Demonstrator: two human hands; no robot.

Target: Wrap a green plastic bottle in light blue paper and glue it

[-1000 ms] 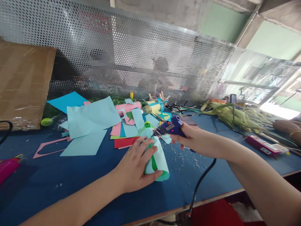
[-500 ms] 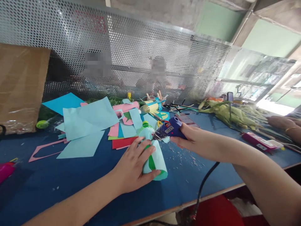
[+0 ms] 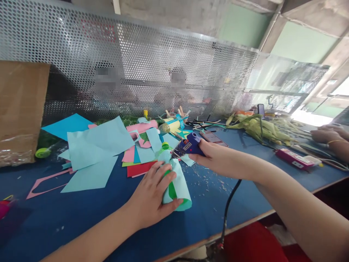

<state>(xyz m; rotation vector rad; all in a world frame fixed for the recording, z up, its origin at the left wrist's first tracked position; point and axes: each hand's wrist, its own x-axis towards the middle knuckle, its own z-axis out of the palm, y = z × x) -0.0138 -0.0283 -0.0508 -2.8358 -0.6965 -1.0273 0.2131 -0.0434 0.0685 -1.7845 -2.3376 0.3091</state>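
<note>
A green plastic bottle lies on the blue table with light blue paper wrapped around it; a strip of green shows between the paper's edges. My left hand grips the bottle from the left, fingers over the paper and thumb near its base. In my right hand is a blue glue gun with a small red light. Its nozzle points left, close to the bottle's upper part; whether it touches cannot be seen. A black cord hangs from the gun over the table edge.
Light blue paper sheets and a red paper piece lie left of the bottle. Corn husks, a phone and a magenta box are to the right. Another person's hands are at far right. Perforated metal stands behind.
The view has shifted slightly. The glue gun's nozzle has come a little nearer the bottle's upper part. My left hand keeps its hold on the bottle.
</note>
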